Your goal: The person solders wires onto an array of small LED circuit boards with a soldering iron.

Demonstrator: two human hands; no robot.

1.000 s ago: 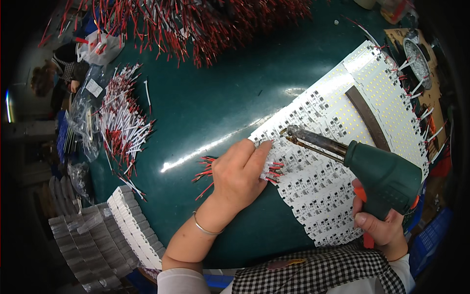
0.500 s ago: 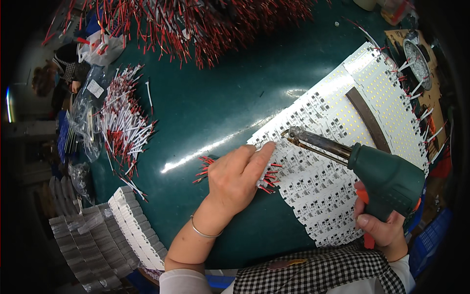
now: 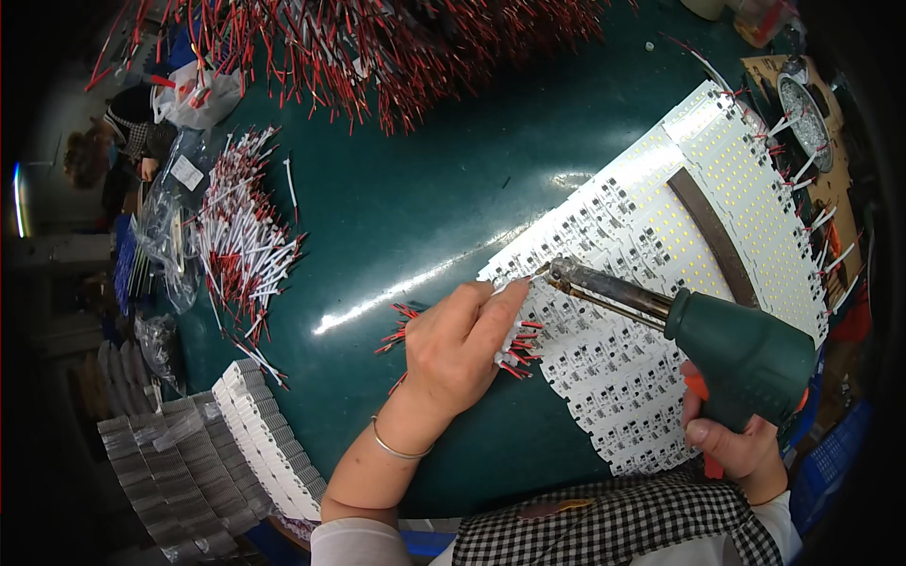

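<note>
My left hand (image 3: 460,341) is closed round a bunch of short red and white wires (image 3: 518,349), whose red ends stick out on both sides of the fist. Its index finger and thumb reach the left edge of a white LED circuit board panel (image 3: 604,377). In my right hand (image 3: 741,439) is a dark green soldering gun (image 3: 741,349) with an orange-red trigger. The gun's metal tip points left over the panel, close beside my left fingertips. Whether the tip touches a wire is too small to tell. A dark curved bar (image 3: 710,236) lies across the panel.
A big heap of red and dark wires (image 3: 396,57) covers the far side of the green table (image 3: 377,208). A pile of white-and-red wires (image 3: 247,236) lies left. Stacked board strips (image 3: 269,439) sit front left, a metal dish (image 3: 804,123) far right. Another person (image 3: 137,127) is at far left.
The soldering gun has shifted slightly left and down, bringing its tip closer to my left fingertips. My left hand has barely moved and keeps its hold on the wires.
</note>
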